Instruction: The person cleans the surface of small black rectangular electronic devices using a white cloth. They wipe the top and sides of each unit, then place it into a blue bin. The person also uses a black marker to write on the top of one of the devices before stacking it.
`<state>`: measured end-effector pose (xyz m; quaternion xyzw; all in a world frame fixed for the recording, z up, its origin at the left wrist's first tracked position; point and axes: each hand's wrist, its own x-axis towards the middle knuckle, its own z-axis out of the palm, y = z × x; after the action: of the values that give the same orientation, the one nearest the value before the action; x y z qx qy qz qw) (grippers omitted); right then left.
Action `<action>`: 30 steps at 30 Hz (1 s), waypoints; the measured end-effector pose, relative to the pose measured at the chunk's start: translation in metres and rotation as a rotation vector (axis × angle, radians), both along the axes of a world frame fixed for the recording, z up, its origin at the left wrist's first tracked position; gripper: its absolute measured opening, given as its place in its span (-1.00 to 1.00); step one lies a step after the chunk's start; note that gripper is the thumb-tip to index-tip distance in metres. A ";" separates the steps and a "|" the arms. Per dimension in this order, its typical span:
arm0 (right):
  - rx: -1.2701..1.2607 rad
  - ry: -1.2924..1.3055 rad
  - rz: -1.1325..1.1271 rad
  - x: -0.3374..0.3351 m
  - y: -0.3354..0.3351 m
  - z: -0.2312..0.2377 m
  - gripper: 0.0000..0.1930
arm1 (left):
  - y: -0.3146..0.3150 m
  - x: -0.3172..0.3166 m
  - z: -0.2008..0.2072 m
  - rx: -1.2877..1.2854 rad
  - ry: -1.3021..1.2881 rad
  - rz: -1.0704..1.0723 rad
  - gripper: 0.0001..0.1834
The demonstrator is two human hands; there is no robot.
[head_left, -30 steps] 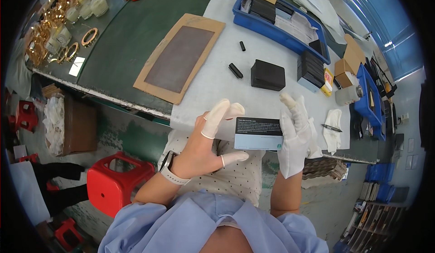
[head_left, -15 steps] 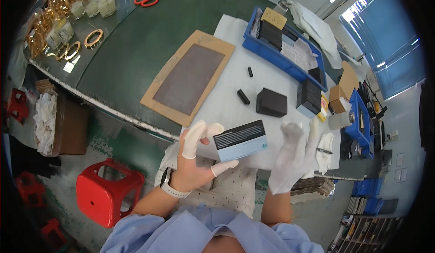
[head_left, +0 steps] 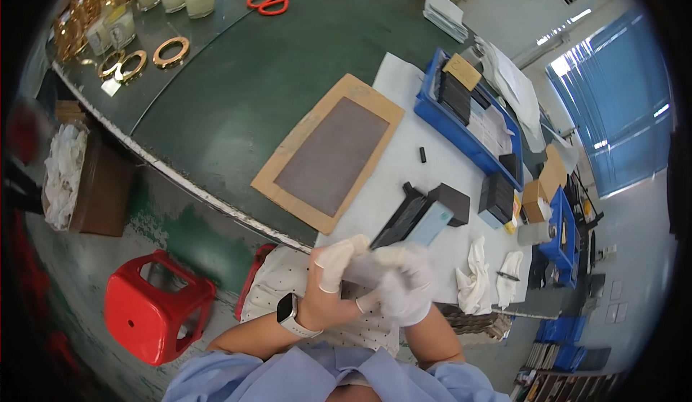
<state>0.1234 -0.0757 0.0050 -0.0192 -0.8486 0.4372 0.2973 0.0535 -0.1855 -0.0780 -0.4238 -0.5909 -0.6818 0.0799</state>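
Your two hands meet low over the near edge of the white sheet, with the black-and-light-blue card just past your right fingers.
The card slants beside the black box, above or on the white sheet; which, you cannot tell. Your left hand, its fingertips sheathed in white, curves with thumb and fingers apart; your right hand, in white, is curled and blurred, so whether either is clamped on anything cannot be told. To your left lies the cardboard-framed panel; to your right, a crumpled white glove; farther off, the blue tray and red-handled scissors.
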 end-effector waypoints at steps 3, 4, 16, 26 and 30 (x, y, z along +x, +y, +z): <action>0.284 -0.169 -0.035 -0.020 0.038 0.014 -0.85 | -0.003 -0.015 0.008 -0.059 0.054 0.052 -0.41; 0.433 -0.251 -0.015 -0.031 0.047 0.019 -0.79 | -0.006 -0.026 0.005 -0.091 0.101 0.007 -0.55; 0.626 -0.886 0.258 -0.096 0.036 0.025 -0.44 | 0.008 -0.057 -0.007 -0.148 0.204 -0.072 -0.58; 0.177 -1.317 0.117 -0.187 0.064 0.064 -0.19 | 0.005 -0.057 -0.006 -0.199 0.235 -0.123 -0.64; 0.186 -0.934 -0.162 -0.214 0.076 0.036 -0.17 | 0.004 -0.059 -0.006 -0.189 0.229 -0.126 -0.64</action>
<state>-0.0904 0.0005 0.0410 -0.2530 -0.9225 0.2797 -0.0822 -0.0054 -0.1816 -0.0841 -0.5405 -0.6117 -0.5741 0.0637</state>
